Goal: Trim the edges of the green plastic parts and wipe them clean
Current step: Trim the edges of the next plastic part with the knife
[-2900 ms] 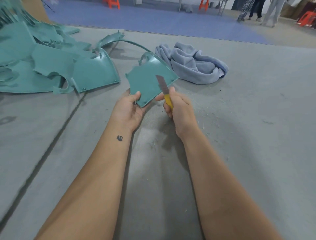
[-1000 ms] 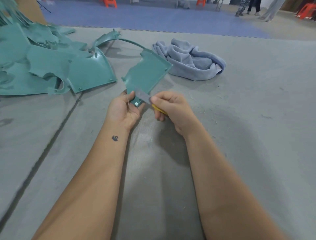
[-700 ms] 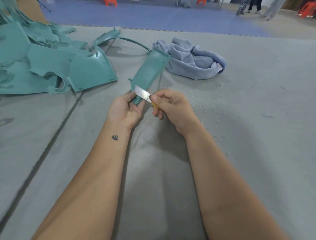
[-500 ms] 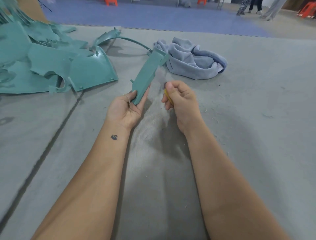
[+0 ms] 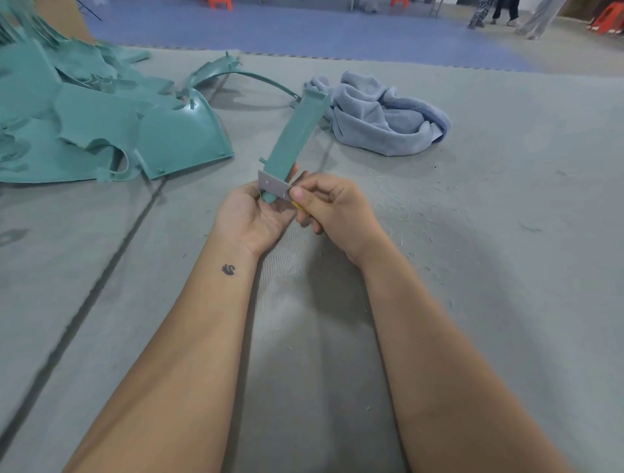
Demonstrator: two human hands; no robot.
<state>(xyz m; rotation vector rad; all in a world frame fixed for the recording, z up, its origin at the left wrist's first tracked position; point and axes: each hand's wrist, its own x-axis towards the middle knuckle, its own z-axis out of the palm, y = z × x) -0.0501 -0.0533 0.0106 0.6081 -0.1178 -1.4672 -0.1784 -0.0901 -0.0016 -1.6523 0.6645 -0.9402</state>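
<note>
part [image 5: 297, 138] held edge-up just in front of towel [image 5: 381, 118], so blade reaches rim. left hand [image 5: 256, 216] fingers curled round its lower end, steadying. right hand [image 5: 334, 209] pinching knife [image 5: 275, 188], blade laid across bottom edge, judged trimming. pile [image 5: 94, 135] left of towel awaits.

A grey felt-like mat [image 5: 489, 270] covers the near floor and fills most of the view. A dark seam [image 5: 111, 256] runs through it on the left, from the near edge toward the middle, and thin pale shavings [image 5: 388, 199] lie scattered over it right of centre. Beyond the mat's toothed far edge lies blue floor matting [image 5: 304, 30], with bare greyish floor [image 5: 574, 54] further right. Orange plastic stools [image 5: 219, 4] stand at the far edge, and another orange stool [image 5: 606, 22] sits at the far right. The legs of standing people [image 5: 510, 17] show at the far right. A brown board [image 5: 72, 20] leans at the far left. The light is soft and even, with faint shadows on the mat.
</note>
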